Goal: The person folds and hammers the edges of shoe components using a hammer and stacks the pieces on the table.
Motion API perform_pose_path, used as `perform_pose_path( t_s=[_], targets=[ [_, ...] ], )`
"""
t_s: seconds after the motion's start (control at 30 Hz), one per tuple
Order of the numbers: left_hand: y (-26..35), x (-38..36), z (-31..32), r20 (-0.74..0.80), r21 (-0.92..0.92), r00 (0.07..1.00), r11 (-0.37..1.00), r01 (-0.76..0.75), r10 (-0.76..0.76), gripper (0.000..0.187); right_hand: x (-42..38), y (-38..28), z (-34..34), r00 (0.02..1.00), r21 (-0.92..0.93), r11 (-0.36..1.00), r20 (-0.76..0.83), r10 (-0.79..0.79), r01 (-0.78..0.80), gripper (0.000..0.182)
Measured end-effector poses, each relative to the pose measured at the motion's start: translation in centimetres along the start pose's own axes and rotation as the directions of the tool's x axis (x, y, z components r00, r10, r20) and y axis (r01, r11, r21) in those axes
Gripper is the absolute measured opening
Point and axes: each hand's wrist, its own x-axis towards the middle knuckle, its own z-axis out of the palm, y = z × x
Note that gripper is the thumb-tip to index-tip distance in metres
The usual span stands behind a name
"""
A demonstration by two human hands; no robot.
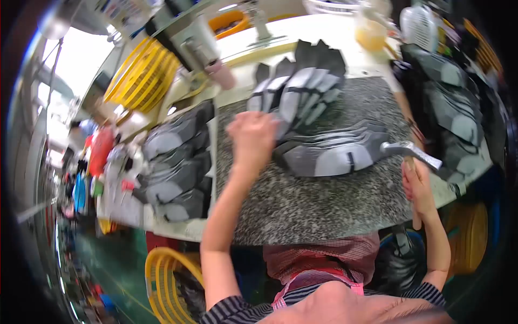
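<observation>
My right hand (416, 183) is wrapped round the wooden handle of a hammer (413, 151). Its metal head is level with the right end of a fanned stack of grey and black shoe upper pieces (337, 159), close to that end. My left hand (252, 132), slightly blurred, is curled closed at the stack's left end; its fingers hide whatever they grip. Just above it, a second fan of shoe upper pieces (302, 89) spreads upward with pointed dark tips. Both fans lie on a speckled stone slab (302, 208).
More shoe upper pieces (167, 162) lie along the left of the table, and others (453, 102) on the right. A yellow basket (143, 75) stands at the back left, another basket (162, 286) below. A bottle of yellowish liquid (371, 32) is at the back.
</observation>
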Motion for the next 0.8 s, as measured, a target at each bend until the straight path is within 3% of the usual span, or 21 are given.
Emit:
perform_pose_path(
  t_s=[0.03,0.07,0.1,0.13,0.17,0.2,0.23,0.27,0.37,0.43,0.47,0.5,0.57,0.6,0.67,0.7,0.77,0.8],
  targets=[
    [2.2,0.5,-0.7,0.097,0.027,0.991,0.995,-0.092,0.089,0.021,1.5,-0.3,0.8,1.000,-0.074,0.997,-0.023,-0.019,0.018,0.030],
    [3.5,-0.1,0.5,-0.070,-0.301,0.973,0.925,-0.231,0.220,0.022,3.1,-1.0,1.5,0.998,-0.143,0.988,0.020,-0.059,0.061,0.028],
    [5.3,-0.6,0.3,-0.062,-0.401,0.944,0.858,-0.320,0.323,0.029,4.9,-1.2,2.5,0.980,-0.300,0.933,0.038,-0.196,0.199,0.026],
    [6.2,-1.5,1.2,0.026,-0.456,0.940,0.841,-0.292,0.340,0.036,6.9,-1.3,3.6,0.931,-0.450,0.821,0.078,-0.356,0.351,0.024],
    [7.3,-2.1,1.8,0.069,-0.444,0.952,0.864,-0.239,0.299,0.042,8.7,-0.9,3.9,0.954,-0.440,0.846,0.131,-0.270,0.300,0.023],
    [7.5,-2.1,3.1,0.173,-0.369,0.933,0.899,-0.236,0.316,0.046,12.2,2.0,4.0,0.898,-0.317,0.840,0.182,-0.402,0.440,0.023],
    [7.8,-2.4,4.1,0.207,-0.291,0.927,0.924,-0.247,0.313,0.047,13.2,1.6,5.5,0.887,-0.264,0.850,0.217,-0.409,0.456,0.023],
    [8.0,-2.6,5.0,0.191,-0.266,0.939,0.936,-0.232,0.287,0.047,14.5,1.2,6.5,0.904,-0.284,0.868,0.261,-0.340,0.408,0.025],
    [8.5,-2.4,6.4,0.238,-0.262,0.941,0.949,-0.176,0.240,0.050,19.0,2.8,7.4,0.884,-0.446,0.768,0.312,-0.348,0.459,0.027],
    [9.5,-3.1,8.3,0.214,-0.224,0.951,0.959,-0.174,0.222,0.054,19.7,2.1,8.3,0.874,-0.635,0.602,0.379,-0.303,0.484,0.031],
    [9.7,-3.6,8.9,0.210,-0.216,0.958,0.965,-0.149,0.195,0.056,20.4,2.5,8.5,0.870,-0.633,0.598,0.388,-0.305,0.492,0.031],
    [9.5,-3.8,5.7,0.143,-0.220,0.948,0.943,-0.249,0.284,0.045,21.4,3.5,8.3,0.827,-0.589,0.581,0.407,-0.388,0.562,0.032],
    [11.3,-4.3,5.8,0.129,-0.220,0.934,0.928,-0.301,0.334,0.039,24.1,6.3,7.2,0.700,-0.513,0.486,0.417,-0.579,0.707,0.038],
    [12.6,-4.8,5.8,0.120,-0.219,0.915,0.909,-0.354,0.385,0.033,23.9,5.7,7.4,0.697,-0.513,0.482,0.425,-0.577,0.711,0.038],
    [15.7,-6.2,2.6,0.137,-0.372,0.854,0.825,-0.426,0.503,0.030,22.4,3.2,8.4,0.811,-0.666,0.469,0.423,-0.404,0.581,0.038],
    [17.6,-7.1,2.2,0.110,-0.443,0.812,0.759,-0.477,0.574,0.031,22.3,2.7,8.6,0.784,-0.684,0.399,0.449,-0.429,0.611,0.038],
    [20.0,-9.3,-0.5,0.137,-0.512,0.782,0.719,-0.469,0.608,0.034,21.8,1.8,9.1,0.795,-0.691,0.402,0.465,-0.390,0.601,0.037],
    [20.7,-10.5,-2.5,0.077,-0.610,0.755,0.629,-0.481,0.652,0.028,21.5,1.4,9.2,0.811,-0.704,0.406,0.471,-0.347,0.583,0.037]
  ],
)
